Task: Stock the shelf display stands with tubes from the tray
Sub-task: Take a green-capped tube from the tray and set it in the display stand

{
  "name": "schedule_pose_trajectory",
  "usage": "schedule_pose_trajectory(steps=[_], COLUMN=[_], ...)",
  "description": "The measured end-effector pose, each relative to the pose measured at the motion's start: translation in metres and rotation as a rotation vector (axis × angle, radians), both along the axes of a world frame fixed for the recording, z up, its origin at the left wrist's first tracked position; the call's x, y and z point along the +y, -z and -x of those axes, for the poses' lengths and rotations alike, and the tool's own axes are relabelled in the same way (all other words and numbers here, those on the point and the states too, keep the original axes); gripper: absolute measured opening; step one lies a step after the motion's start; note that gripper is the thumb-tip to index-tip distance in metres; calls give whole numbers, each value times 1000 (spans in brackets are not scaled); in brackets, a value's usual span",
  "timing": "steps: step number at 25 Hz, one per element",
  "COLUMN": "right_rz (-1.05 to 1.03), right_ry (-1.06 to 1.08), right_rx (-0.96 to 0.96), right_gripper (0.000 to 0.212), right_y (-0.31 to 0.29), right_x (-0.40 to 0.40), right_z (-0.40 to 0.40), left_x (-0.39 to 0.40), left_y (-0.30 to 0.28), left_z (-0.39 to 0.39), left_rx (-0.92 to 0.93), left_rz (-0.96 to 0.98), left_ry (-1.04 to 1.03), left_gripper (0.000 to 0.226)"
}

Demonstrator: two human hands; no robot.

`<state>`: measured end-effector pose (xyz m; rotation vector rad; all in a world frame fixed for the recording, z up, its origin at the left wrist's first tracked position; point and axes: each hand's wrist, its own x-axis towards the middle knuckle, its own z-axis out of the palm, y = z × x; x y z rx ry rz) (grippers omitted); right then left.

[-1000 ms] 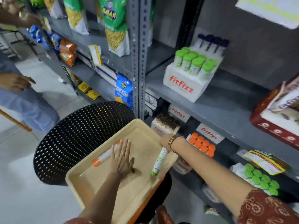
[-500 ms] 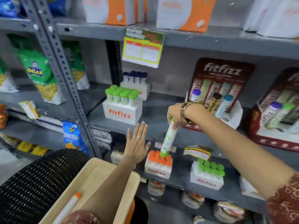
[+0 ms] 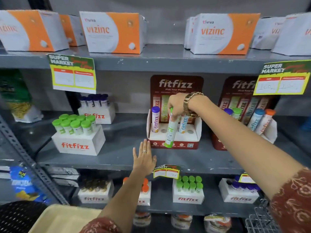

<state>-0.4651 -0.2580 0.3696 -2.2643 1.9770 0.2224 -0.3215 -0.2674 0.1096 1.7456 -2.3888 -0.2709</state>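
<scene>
My right hand [image 3: 176, 106] grips a white tube with green ends [image 3: 170, 132] by its top and holds it upright in front of the red fitfizz display stand [image 3: 175, 145] on the middle shelf. That stand holds a purple-capped tube [image 3: 155, 119] at its left and a blue-lettered tube [image 3: 183, 124] behind my fingers; a few round holes show between them. My left hand [image 3: 144, 157] is open, fingers straight, just below the stand's left corner at the shelf edge. A corner of the beige tray [image 3: 62, 217] shows at the bottom left.
A second red stand [image 3: 218, 142] with several tubes stands to the right. White fitfizz boxes of green-capped tubes [image 3: 75, 126] and dark-capped tubes [image 3: 94, 100] stand at the left. Vizinc boxes [image 3: 111, 31] fill the top shelf. More tube boxes line the lower shelf [image 3: 185, 209]. A black perforated chair [image 3: 15, 216] sits beneath the tray.
My right hand lifted the green tube from the tray up to the red stand. My left hand rose from the tray to the shelf edge. The view swung up to the shelves.
</scene>
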Motion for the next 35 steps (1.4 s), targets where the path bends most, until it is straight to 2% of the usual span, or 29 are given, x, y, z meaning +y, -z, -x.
schedule_pose_trajectory(steps=[2,9,12,15,19,25,29,35], right_rz=[-6,41,59,60,92,140,227,318], right_ry=[7,1,16,23,90,103,127,125], right_rx=[-29,-84,-109,-68,-59,-102,-125,-191], right_gripper=[27,32,17,42,52,40,55,49], right_y=[1,6,0,-8,-8,-3,11,38], right_x=[-5,-22,-23,-23,-26,-27,-34,-50], right_z=[6,14,14,11,10,6,6,9], left_x=[-2,-6,-7,-9,-10,-9,-8,-8], left_y=[9,19,21,23,25,25,22,22], left_z=[0,0,-1,-1,0,0,0,0], left_rx=[-28,-75,-79,-77,-70,-74,-84,-83], left_rz=[-18,-14,-7,-3,0,9,13,6], left_ry=[-31,-51,-50,-51,-57,-59,-55,-55], left_gripper=[64,63,62,63,63,64,63,63])
